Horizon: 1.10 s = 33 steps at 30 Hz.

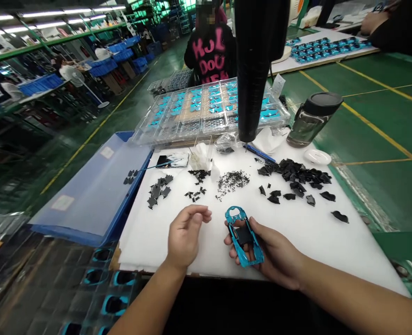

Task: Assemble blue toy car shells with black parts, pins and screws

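My right hand (270, 251) grips a turquoise model car body shell (244, 237) from below, its open underside facing up with a dark part in the middle. My left hand (187, 235) hovers beside it, fingers curled, with nothing visible in them. Both hands are over a white foam sheet (331, 246). Ahead of them on the sheet lie a pile of tiny black pins (232, 181), several small black pieces (197, 176), and larger black plastic parts (295, 173) to the right.
A clear tray of turquoise parts (209, 107) lies beyond the sheet, below a hanging black tool (251, 70). A blue case (94, 186) stands left, a bottle (312, 118) right. A co-worker in a black hoodie (209, 51) stands ahead; another person's hand (371, 23) is upper right.
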{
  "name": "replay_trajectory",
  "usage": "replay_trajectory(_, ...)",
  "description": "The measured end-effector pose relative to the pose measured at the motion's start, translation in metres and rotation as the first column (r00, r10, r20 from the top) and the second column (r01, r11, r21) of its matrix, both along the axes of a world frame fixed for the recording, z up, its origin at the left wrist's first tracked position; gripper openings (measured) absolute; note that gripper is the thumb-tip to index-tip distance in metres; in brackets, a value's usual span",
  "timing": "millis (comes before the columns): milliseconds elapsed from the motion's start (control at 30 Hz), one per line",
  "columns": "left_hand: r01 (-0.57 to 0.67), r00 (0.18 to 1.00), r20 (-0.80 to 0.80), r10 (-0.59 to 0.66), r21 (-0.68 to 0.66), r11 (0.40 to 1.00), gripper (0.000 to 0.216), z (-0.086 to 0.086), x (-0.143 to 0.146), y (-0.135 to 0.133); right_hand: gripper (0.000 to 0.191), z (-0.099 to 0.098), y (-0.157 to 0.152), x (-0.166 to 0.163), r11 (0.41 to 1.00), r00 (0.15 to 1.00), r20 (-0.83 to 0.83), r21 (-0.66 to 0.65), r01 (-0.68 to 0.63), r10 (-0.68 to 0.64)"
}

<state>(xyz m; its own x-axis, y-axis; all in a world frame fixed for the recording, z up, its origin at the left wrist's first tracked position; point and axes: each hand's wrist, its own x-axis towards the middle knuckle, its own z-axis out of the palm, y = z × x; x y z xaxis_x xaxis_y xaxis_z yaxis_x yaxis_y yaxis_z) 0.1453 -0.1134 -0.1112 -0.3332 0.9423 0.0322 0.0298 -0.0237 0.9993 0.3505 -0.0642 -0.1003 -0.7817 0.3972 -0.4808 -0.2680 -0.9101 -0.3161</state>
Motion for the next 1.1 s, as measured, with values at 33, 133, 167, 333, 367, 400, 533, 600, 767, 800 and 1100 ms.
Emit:
replay_trajectory(33,-0.046,0.998,-0.042,0.047,0.007,0.999,0.020,0.002,-0.003,-0.002,0.038,0.001,0.000,0.000,1.000,1.000,-0.005,-0.005,0.010,-0.010)
replay_trajectory(133,-0.142,0.966,-0.214,0.142,0.015,0.990,0.023,0.012,-0.014,-0.011,0.035,0.003,0.000,0.002,0.999,1.000,-0.015,-0.019,0.027,-0.027)
replay_trajectory(167,-0.165,0.949,-0.271,0.162,0.009,0.986,0.024,0.015,-0.020,-0.014,0.035,0.003,0.000,0.003,0.999,0.999,-0.018,-0.025,0.030,-0.030)
replay_trajectory(333,-0.308,0.860,-0.438,0.261,-0.040,0.950,0.022,0.014,-0.056,-0.034,0.036,-0.002,0.001,0.001,0.999,0.999,-0.031,-0.040,0.021,-0.022)
replay_trajectory(367,-0.338,0.846,-0.452,0.281,-0.048,0.940,0.021,0.011,-0.062,-0.037,0.036,-0.004,0.000,0.000,0.999,0.999,-0.042,-0.037,0.021,-0.023)
replay_trajectory(400,-0.362,0.836,-0.460,0.299,-0.055,0.930,0.021,0.008,-0.066,-0.041,0.036,-0.006,-0.002,-0.001,0.999,0.998,-0.065,-0.031,0.020,-0.021)
replay_trajectory(533,-0.429,0.760,-0.581,0.291,-0.112,0.896,0.026,0.002,-0.066,-0.048,0.048,-0.026,-0.005,-0.007,1.000,0.990,-0.138,0.014,-0.015,0.017)
replay_trajectory(600,-0.338,0.728,-0.667,0.158,-0.149,0.929,0.025,0.011,-0.059,-0.046,0.056,-0.038,-0.005,-0.010,0.997,0.986,-0.154,0.046,-0.061,0.067)
replay_trajectory(767,0.415,0.524,-0.829,-0.195,0.049,0.909,0.021,0.049,-0.017,0.010,0.062,-0.055,-0.006,-0.016,0.958,0.940,-0.220,0.182,-0.223,0.261)
replay_trajectory(800,0.541,0.441,-0.867,-0.233,0.050,0.840,0.025,0.054,-0.003,0.030,0.063,-0.057,-0.006,-0.018,0.942,0.922,-0.232,0.203,-0.266,0.311)
replay_trajectory(1100,0.386,-0.067,-0.859,-0.508,-0.491,0.781,0.042,0.030,0.111,0.125,0.046,-0.063,-0.005,-0.024,0.915,0.886,-0.246,0.195,-0.352,0.394)
